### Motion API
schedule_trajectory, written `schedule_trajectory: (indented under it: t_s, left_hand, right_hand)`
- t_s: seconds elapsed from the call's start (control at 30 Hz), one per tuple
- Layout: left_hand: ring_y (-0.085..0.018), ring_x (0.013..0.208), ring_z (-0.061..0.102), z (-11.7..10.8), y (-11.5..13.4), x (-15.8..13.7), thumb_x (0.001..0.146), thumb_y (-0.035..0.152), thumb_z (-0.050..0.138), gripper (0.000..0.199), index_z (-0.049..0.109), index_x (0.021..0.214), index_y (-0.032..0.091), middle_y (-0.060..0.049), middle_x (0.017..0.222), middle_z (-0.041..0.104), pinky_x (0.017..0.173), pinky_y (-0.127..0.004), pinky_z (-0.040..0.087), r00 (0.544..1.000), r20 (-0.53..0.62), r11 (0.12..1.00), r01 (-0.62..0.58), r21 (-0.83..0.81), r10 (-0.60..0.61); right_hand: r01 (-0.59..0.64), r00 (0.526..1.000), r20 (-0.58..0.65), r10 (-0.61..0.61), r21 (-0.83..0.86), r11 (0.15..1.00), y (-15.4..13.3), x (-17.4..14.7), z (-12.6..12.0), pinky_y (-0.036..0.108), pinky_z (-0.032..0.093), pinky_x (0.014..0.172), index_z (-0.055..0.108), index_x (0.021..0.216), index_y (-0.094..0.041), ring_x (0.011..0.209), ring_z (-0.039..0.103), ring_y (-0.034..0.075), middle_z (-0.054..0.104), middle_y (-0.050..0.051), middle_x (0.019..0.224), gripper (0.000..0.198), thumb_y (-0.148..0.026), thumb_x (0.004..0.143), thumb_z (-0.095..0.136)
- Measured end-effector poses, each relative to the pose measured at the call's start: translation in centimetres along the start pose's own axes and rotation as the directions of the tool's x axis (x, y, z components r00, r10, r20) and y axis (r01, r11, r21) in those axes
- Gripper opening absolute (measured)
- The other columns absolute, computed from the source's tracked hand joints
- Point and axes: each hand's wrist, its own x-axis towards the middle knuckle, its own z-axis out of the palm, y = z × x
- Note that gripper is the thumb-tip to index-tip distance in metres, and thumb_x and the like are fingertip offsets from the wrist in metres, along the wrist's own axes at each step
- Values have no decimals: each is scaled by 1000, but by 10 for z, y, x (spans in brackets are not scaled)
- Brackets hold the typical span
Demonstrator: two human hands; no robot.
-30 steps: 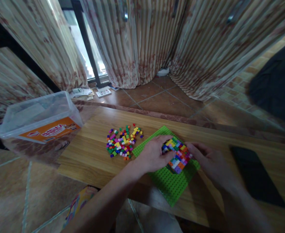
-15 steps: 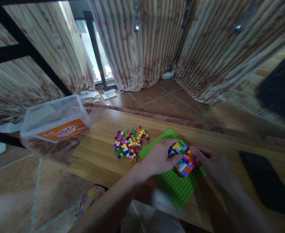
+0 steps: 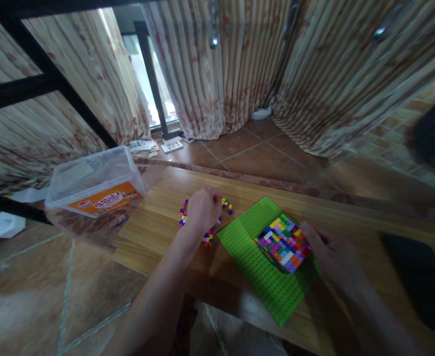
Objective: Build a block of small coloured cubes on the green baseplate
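Observation:
My left hand (image 3: 204,208) is over a pile of small loose toy bricks (image 3: 209,240). Its fingers are curled together and point down; whatever lies between them is hidden. A green studded baseplate (image 3: 264,291) rests at an angle on the wooden table. On it stands a squarish block of multicoloured bricks (image 3: 284,243), with dark sides and a mosaic-like top. My right hand (image 3: 328,247) is at the block's right edge, its fingers bent and the fingertips against the corner. Part of its grip is hidden behind the hand.
A clear plastic tub (image 3: 95,180) with an orange label stands left of the wooden table (image 3: 154,217). On the table's right lies a dark flat object (image 3: 417,282). Papers (image 3: 143,147) lie on the floor near striped curtains (image 3: 247,64). A black metal frame (image 3: 50,81) crosses the upper left.
My left hand has left the brick block and moved left to the loose bricks, uncovering the block's top. My right hand stays at the block's right edge. The view has shifted slightly.

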Motion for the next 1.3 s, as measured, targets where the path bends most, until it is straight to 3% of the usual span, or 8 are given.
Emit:
schedule_trajectory:
  t_s: [0.3,0.57,0.73,0.83,0.93,1.1,1.2,1.3]
  left_hand:
    - [-24,93,66,4,4,-5,85,18,51,22,72,87,17,-10,91,72,83,-32,49,996,85,960,-43,275,21]
    - [-25,100,65,6,9,-5,89,18,46,24,68,96,15,-12,96,71,89,-33,48,995,98,957,-54,285,27]
    - [-25,92,69,4,16,-6,91,18,44,23,65,98,14,-12,92,72,81,-32,50,995,90,968,21,249,-45]
    - [-23,86,69,4,16,-5,90,20,49,17,65,93,16,-10,88,72,77,-32,50,998,53,992,34,118,-41]
    - [-18,80,68,8,14,-4,86,16,55,10,64,85,17,-5,83,72,75,-29,51,999,12,977,-40,-208,44]
    - [-13,78,66,20,18,-7,81,9,58,10,62,86,16,-1,83,69,75,-25,53,975,0,706,-160,-690,220]
    - [-12,79,66,22,27,-15,82,9,58,12,62,91,16,-2,85,69,76,-25,53,944,-1,577,-204,-791,331]
    - [-12,81,65,23,35,-23,83,11,60,21,62,103,17,-2,87,68,77,-25,53,911,-47,545,-286,-788,411]
  right_hand:
    - [9,999,-43,-12,-55,998,-1,0,1,27,44,50,78,81,-18,59,68,23,72,4,61,54,-57,89,43]
    - [-61,994,-93,63,27,998,-3,1,1,27,49,59,79,91,-19,72,71,23,77,5,80,49,-54,88,45]
    - [-51,984,-170,60,55,997,-2,0,0,29,51,64,78,88,-20,75,71,23,77,5,80,45,-53,87,47]
    - [-35,976,-211,48,67,997,-3,-2,0,30,51,68,77,90,-19,79,71,24,77,5,83,44,-52,87,48]
    - [40,965,-261,-20,71,997,-8,-6,0,30,52,70,76,92,-19,83,70,23,76,6,88,41,-50,88,49]
    - [210,929,-320,-185,44,977,-15,-12,4,30,52,73,73,87,-20,82,69,22,74,5,86,33,-45,89,53]
    - [331,880,-370,-298,29,943,-17,-13,8,34,53,77,71,86,-21,85,68,22,73,5,89,26,-42,89,55]
    - [462,826,-378,-419,27,887,-19,-15,13,37,53,81,70,91,-23,88,67,22,71,6,94,19,-36,90,57]
